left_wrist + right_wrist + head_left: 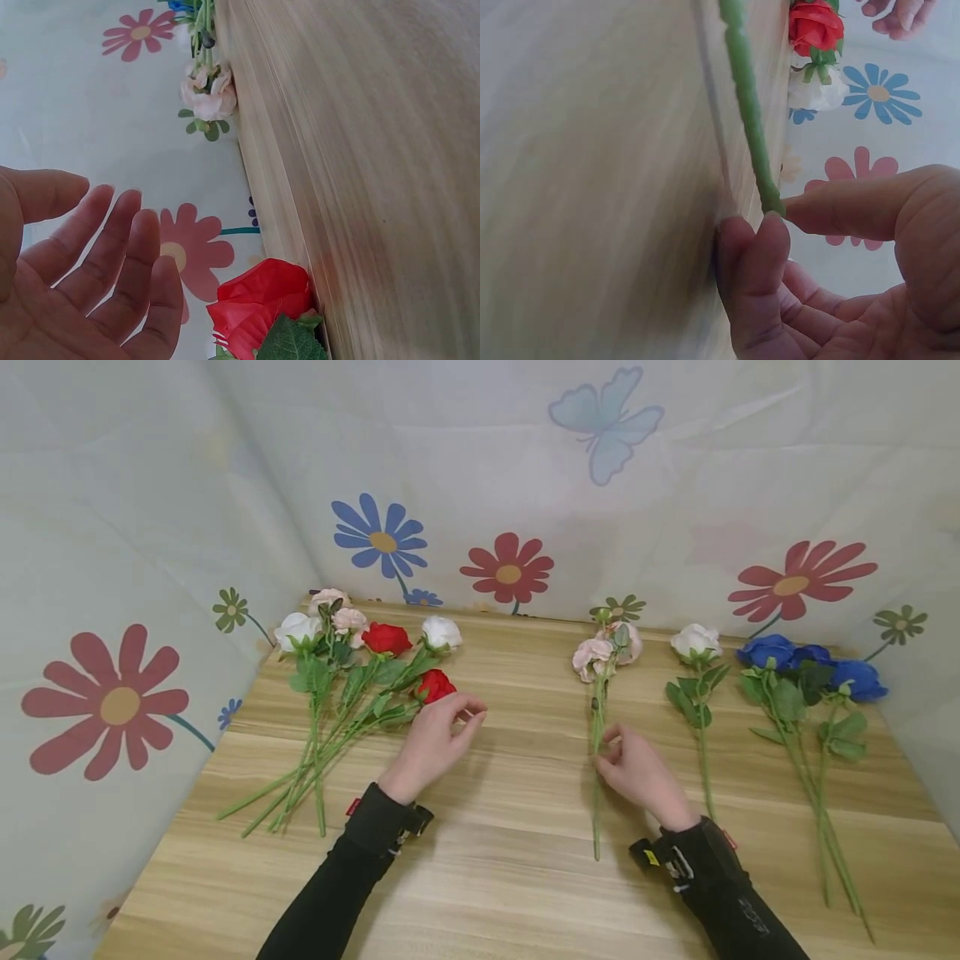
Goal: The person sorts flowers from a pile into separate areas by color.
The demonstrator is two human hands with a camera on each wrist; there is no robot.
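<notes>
My right hand (639, 770) pinches the green stem (748, 112) of a pale pink artificial flower (592, 656) between thumb and fingertips. The pink blooms point to the back edge, and the stem's lower end extends toward me past the hand. Over the table on the left, my left hand (438, 739) hovers with relaxed, slightly bent fingers and nothing in them. Closest to it is a red rose (435, 686), also visible at the bottom of the left wrist view (262, 300). That rose belongs to a bunch of red, white and pink flowers with crossed stems.
A second red rose (386, 639) and two white roses, one of them here (441, 633), lie in the left bunch. Right of my right hand lie a single white rose (696, 643) and several blue roses (858, 680). A flower-printed cloth (465, 460) hangs behind the wooden table (517, 893).
</notes>
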